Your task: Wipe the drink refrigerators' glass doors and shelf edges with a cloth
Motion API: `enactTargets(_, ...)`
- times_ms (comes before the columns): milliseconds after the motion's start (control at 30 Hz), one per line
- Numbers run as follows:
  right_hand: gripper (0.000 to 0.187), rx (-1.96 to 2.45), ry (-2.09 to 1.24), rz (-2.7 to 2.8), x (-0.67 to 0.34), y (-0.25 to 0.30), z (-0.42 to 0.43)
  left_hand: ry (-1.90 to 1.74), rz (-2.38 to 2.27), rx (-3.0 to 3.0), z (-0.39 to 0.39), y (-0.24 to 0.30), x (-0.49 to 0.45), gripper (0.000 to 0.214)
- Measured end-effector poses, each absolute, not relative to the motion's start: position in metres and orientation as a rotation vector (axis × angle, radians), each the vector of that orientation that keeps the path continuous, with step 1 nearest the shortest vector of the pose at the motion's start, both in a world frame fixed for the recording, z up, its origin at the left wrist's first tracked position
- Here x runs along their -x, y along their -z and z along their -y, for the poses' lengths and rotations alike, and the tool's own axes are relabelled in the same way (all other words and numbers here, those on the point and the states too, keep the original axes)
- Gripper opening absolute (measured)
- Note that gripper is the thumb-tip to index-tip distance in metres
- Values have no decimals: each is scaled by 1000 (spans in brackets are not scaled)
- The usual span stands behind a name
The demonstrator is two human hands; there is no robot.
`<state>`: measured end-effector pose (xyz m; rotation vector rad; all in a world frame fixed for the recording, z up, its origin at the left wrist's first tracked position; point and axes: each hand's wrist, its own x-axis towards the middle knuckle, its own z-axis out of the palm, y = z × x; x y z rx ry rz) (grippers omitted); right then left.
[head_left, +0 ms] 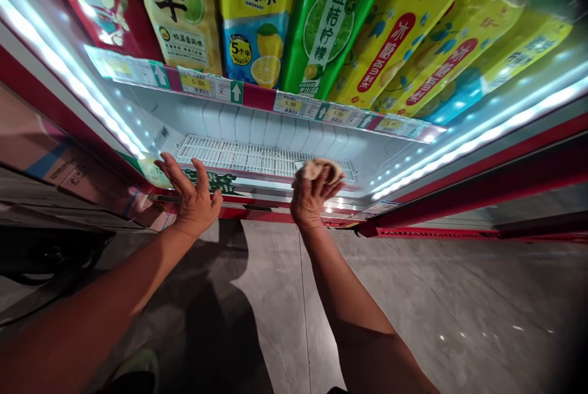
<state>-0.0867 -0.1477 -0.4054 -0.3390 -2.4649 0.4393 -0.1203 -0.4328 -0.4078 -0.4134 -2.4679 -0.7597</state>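
Note:
In my right hand (312, 201) is a crumpled beige cloth (321, 168), held at the front of the drinks fridge's lowest compartment. My left hand (190, 195) has its fingers spread and holds nothing. It hovers by the left part of the fridge's lower front edge; whether it touches is unclear. Behind both hands, a white wire rack (243, 155) lies on the floor of the compartment. Green lettering (215, 182) on the front strip is partly covered by my left hand.
Above, a shelf with a price-tag strip (257, 98) carries several large drink cartons and bottles, among them a yellow-blue lemonade (255, 20). Bright light strips line both sides. Pink boxes (59, 161) stand at left. A red door frame (436, 198) extends right over grey floor tiles (404, 296).

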Motion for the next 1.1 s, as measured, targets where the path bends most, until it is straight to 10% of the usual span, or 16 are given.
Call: enactTargets(1100,52,-660,-50,2173,130,382,251,646,2226,543,438,408,110,96)
